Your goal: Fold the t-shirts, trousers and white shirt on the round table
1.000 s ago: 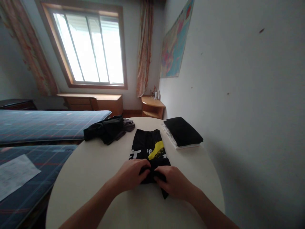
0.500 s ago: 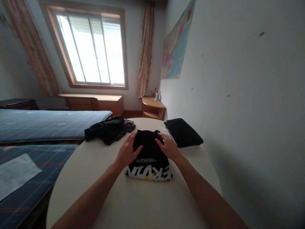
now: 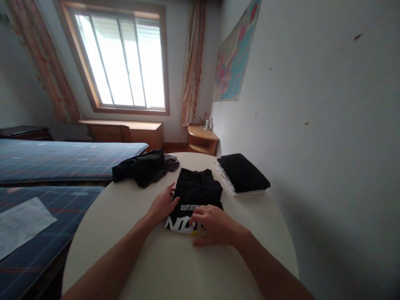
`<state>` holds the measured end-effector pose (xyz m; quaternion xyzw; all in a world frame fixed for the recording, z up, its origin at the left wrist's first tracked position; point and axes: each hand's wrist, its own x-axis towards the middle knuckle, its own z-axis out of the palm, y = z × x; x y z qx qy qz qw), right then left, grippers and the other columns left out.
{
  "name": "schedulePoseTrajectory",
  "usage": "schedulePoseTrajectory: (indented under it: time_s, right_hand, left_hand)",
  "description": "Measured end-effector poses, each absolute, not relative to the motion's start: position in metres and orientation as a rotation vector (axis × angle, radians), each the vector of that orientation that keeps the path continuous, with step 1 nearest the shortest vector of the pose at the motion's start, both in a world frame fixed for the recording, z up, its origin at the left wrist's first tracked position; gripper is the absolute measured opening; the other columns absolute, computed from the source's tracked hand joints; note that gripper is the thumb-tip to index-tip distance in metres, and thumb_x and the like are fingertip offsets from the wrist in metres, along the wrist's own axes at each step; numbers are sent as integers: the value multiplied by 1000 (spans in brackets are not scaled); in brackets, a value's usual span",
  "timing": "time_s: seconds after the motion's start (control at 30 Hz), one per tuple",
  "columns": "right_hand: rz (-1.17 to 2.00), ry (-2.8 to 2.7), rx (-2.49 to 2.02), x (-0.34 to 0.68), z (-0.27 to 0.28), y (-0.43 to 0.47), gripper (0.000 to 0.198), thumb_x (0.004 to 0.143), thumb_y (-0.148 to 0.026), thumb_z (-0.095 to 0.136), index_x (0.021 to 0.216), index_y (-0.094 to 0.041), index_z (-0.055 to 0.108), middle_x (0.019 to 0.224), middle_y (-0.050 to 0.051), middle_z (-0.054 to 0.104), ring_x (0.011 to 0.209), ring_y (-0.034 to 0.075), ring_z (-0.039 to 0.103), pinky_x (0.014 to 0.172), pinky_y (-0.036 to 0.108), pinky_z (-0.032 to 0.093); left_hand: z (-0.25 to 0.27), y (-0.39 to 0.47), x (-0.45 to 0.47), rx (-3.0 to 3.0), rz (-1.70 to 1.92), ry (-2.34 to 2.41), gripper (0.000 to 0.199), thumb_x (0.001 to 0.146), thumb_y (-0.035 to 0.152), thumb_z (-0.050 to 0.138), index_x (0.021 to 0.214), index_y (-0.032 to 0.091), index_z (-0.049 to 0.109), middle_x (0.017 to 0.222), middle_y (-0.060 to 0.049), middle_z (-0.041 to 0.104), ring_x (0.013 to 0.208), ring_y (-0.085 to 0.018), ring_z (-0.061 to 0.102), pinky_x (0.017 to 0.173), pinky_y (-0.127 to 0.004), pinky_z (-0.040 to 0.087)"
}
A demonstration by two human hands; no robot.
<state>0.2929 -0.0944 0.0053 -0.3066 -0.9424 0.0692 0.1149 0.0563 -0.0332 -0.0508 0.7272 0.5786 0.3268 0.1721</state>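
Observation:
A black T-shirt (image 3: 198, 189) with white and yellow lettering lies folded on the round cream table (image 3: 175, 266), its collar at the far end. At its left edge rests my left hand (image 3: 163, 203), fingers apart, thumb on the cloth. My right hand (image 3: 214, 225) is over the near right part of the shirt and covers some of the lettering. Its fingers and thumb are apart around the near edge, and no cloth shows gripped between them.
On the table's far right sits a stack of folded clothes (image 3: 245, 173), black over white. A loose heap of dark clothes (image 3: 140, 168) lies at the far left. Beds with blue plaid mattresses (image 3: 71, 160) stand left, one bearing a paper sheet (image 3: 26, 225). A wall (image 3: 337, 175) borders the right.
My right hand has moved from the shirt's collar end toward its near edge. My left hand has slid slightly nearer along the left side, uncovering the collar.

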Motion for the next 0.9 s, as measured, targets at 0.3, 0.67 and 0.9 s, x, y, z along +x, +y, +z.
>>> schedulePoseTrajectory:
  time_s: [0.3, 0.67, 0.9]
  right_hand:
    - [243, -2849, -955, 276, 6, -107, 15, 77, -20, 62, 86, -21, 75, 88, 3, 76, 79, 19, 69, 70, 25, 46]
    - [1329, -2792, -610, 266, 12, -126, 28, 84, -45, 68, 89, -20, 77, 71, -4, 71, 60, 7, 62, 57, 14, 41]
    - [249, -2173, -1601, 317, 7, -73, 25, 89, -43, 60, 93, -21, 72, 87, 5, 72, 80, 18, 65, 69, 27, 43]
  left_hand:
    - [-35, -39, 54, 1988, 867, 1768, 47, 98, 38, 41, 140, 16, 44, 96, -7, 75, 92, -23, 71, 80, -30, 46]
    - [-27, -50, 60, 2169, 682, 1781, 37, 89, 44, 55, 119, 24, 60, 97, -2, 74, 84, -21, 69, 71, -28, 45]
    - [-31, -54, 59, 2209, 630, 1767, 36, 85, 33, 62, 118, 21, 61, 105, -6, 72, 94, -24, 67, 79, -31, 47]
